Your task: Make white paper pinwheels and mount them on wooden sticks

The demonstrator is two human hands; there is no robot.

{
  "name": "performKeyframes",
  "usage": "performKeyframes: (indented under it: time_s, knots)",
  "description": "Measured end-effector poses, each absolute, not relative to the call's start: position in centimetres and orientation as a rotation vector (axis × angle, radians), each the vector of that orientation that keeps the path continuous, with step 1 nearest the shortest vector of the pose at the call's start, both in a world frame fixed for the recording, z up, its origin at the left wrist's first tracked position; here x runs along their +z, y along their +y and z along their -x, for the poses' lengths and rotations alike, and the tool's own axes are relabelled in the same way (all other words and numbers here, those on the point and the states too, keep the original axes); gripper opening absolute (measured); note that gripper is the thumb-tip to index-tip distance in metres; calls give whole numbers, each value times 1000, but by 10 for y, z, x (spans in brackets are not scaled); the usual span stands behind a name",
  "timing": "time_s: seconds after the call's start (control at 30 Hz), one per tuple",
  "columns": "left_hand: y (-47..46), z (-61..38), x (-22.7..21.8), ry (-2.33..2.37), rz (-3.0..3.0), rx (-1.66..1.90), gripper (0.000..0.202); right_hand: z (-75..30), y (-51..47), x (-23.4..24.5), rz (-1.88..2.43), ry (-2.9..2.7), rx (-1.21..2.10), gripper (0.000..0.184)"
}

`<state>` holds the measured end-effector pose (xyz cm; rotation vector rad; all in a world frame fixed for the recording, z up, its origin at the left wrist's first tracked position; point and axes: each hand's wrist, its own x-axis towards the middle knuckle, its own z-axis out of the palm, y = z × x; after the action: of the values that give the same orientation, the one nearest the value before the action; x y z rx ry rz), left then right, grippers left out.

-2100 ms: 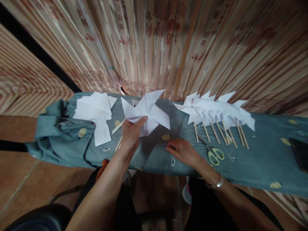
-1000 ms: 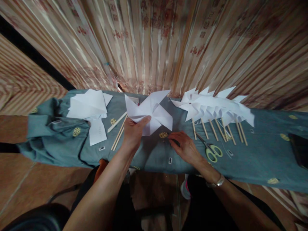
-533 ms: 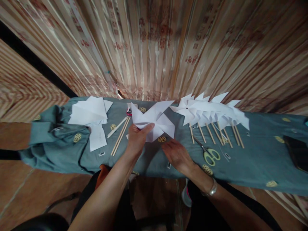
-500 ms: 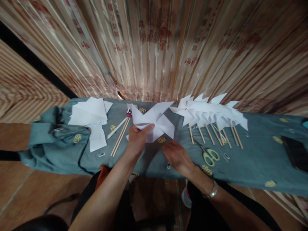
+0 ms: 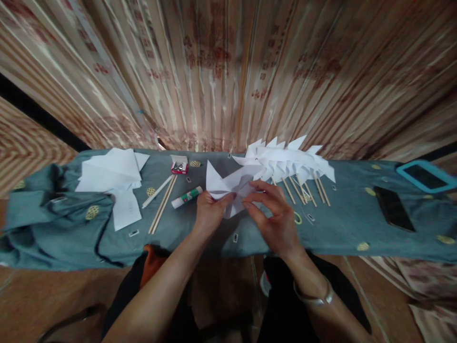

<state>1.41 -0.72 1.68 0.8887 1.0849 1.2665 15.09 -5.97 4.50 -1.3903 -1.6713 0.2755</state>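
Observation:
My left hand is closed on the lower edge of a white paper pinwheel, holding it just above the blue-grey cloth. My right hand is at the pinwheel's right side. Its thumb and forefinger pinch the folded flaps near the centre. Whether anything small sits between those fingertips is too fine to see. A glue stick lies just left of my left hand.
Several finished pinwheels on wooden sticks lie at the back right. Further left are a small box of pins, loose sticks and a paper stack. Scissors peek from behind my right hand. A dark phone and a teal-framed device lie far right.
My right hand has risen from the cloth to the pinwheel's centre. My left hand has lowered the pinwheel nearer to me. The view has shifted, and the glue stick and pin box now show.

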Motion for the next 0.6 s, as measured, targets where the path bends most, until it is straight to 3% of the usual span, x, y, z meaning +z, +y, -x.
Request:
performKeyframes:
  time_s: [0.6]
  knots:
    - [-26, -38, 16, 975, -794, 1194, 19, -183, -61, 23, 1392, -1663, 404, 8]
